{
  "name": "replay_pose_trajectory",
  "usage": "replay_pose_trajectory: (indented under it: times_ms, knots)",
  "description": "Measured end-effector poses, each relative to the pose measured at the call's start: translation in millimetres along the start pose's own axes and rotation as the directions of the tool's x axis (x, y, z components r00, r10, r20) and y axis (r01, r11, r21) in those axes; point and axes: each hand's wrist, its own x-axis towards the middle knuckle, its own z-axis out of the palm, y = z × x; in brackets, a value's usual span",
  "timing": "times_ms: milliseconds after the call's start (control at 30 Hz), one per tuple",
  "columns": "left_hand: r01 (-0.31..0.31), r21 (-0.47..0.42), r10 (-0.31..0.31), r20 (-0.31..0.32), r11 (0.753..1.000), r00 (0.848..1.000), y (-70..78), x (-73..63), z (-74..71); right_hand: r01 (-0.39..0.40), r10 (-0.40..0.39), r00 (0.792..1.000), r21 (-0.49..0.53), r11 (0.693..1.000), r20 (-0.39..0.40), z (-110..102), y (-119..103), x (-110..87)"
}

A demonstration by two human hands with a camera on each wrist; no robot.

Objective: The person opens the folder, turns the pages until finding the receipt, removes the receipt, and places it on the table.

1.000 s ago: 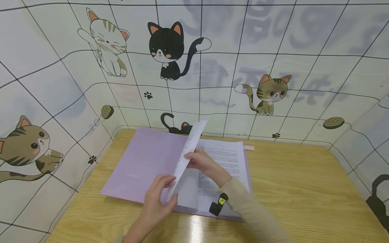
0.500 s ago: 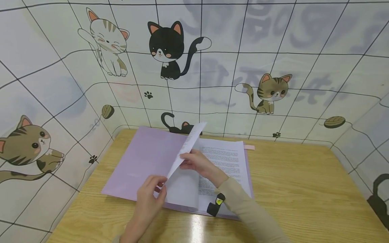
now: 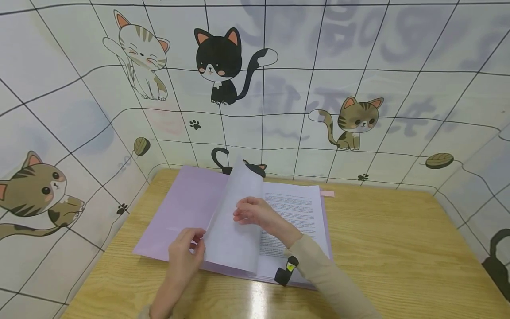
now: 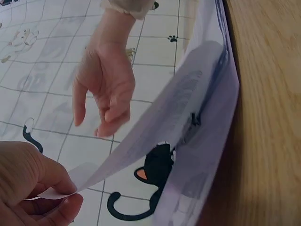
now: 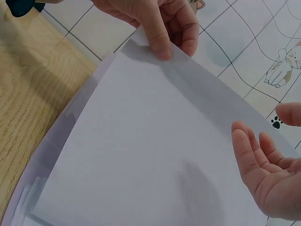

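Observation:
A purple folder [image 3: 175, 212] lies open on the table, its cover to the left and a stack of printed pages [image 3: 292, 208] on the right. One sheet of paper [image 3: 235, 226] stands lifted and tilted leftward, its blank side toward the head camera. My left hand [image 3: 186, 250] pinches the sheet's near corner between thumb and fingers, seen closely in the left wrist view. Over the sheet hovers my right hand [image 3: 256, 215], its fingers loosely bent with nothing between them; in the right wrist view the right hand [image 5: 270, 174] is apart from the paper.
The wooden table [image 3: 398, 239] extends to the right of the folder. A pink tab [image 3: 327, 193] sticks out at the folder's right edge. Behind and at the sides stands a white gridded wall covering [image 3: 287, 88] with printed cats. A black strap device [image 3: 286, 270] sits at the right wrist.
The left hand has moved left, drawing the sheet's corner over so its blank side shows. The right hand, earlier on the sheet's edge, has let go and stays in about the same place.

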Motion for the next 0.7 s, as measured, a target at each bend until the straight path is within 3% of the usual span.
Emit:
replay_pose_trajectory:
  times_ms: [300,700]
  knots:
    - [0.087,0.074,-0.09,0.039,0.993,0.995,-22.4,-7.3,-2.4,-0.008,0.008,1.0,-0.012,1.0,-0.023,-19.6,8.8,-4.5]
    - [0.197,0.149,-0.216,0.127,0.969,0.968,-42.8,-15.9,1.1,-0.058,0.057,0.995,-0.002,0.998,-0.081,-41.1,16.3,-10.3]
